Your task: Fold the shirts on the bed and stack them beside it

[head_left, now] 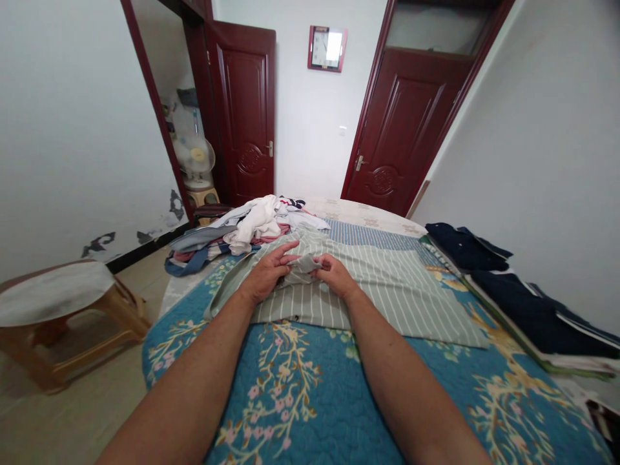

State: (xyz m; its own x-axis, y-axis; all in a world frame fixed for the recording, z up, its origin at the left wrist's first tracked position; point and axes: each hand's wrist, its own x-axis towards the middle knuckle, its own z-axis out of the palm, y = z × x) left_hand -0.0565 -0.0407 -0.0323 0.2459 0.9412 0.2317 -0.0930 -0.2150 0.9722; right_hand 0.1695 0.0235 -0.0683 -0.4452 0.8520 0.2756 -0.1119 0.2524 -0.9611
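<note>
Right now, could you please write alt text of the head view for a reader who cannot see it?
A person's left hand and right hand hold a green striped garment over a blue floral cover. A jumbled clothes pile lies at left, folded clothes at right.

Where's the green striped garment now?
The green striped garment is mid-picture in the head view, on the floral cover, held by the left hand and right hand.
</note>
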